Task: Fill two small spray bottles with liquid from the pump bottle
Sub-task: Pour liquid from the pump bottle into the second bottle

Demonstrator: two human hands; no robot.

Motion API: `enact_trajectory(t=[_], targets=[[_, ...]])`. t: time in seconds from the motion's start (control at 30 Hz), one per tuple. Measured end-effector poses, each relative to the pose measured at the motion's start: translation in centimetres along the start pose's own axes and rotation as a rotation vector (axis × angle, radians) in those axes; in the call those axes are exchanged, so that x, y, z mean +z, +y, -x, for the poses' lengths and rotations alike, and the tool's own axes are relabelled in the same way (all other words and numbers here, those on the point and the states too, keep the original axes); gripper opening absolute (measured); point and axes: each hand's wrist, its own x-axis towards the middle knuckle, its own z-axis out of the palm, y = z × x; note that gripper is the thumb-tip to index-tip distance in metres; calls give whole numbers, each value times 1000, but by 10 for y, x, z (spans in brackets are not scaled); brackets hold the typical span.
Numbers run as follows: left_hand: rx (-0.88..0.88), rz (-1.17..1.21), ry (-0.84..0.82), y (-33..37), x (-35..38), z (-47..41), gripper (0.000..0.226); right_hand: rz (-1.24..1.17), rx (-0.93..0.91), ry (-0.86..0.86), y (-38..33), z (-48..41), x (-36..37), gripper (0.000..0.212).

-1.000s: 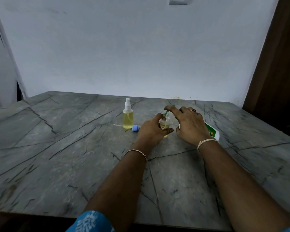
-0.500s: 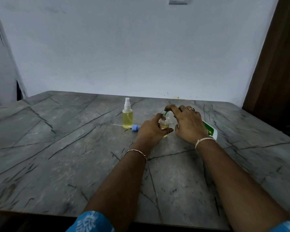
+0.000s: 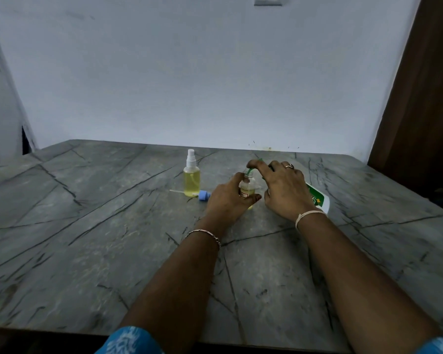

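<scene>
Matt, veined stone-look tabletop [image 3: 87, 238]; clear glossy plastic spray bottle [image 3: 191, 181]; blue plastic cap [image 3: 204, 195]; glossy white plastic pump bottle [image 3: 319, 199]; metal bangle [image 3: 205, 232].

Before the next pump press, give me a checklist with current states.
1. Left hand grips the small bottle upright: ok.
2. Green nozzle sits at the small bottle's open mouth: ok.
3. Right hand holds the pump bottle, with a finger on the pump head: ok.
4. Fill level in the small bottle: cannot tell, fingers cover it.
5. Blue cap lies on the table beside the capped spray bottle, likely within reach: ok.
</scene>
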Motion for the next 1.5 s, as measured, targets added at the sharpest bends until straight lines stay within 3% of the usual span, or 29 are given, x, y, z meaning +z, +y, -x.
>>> enact_trajectory(t=[0.27,0.53,0.8,1.1,1.37,1.5], targets=[[22,-1,8,3,-2,1,50,-18,5,27,-1,-3,2,68],[-15,-26,8,3,-3,1,49,65,-9,26,-1,-1,7,81],[18,-44,9,5,-2,3,54,98,2,66,-3,0,7,73],[0,-66,8,5,-2,3,59,117,-20,50,1,1,10,84],[-15,-101,-2,3,1,1,65,38,6,53,-5,-2,5,71],[-22,-100,0,5,0,2,65,54,6,46,-2,0,5,77]])
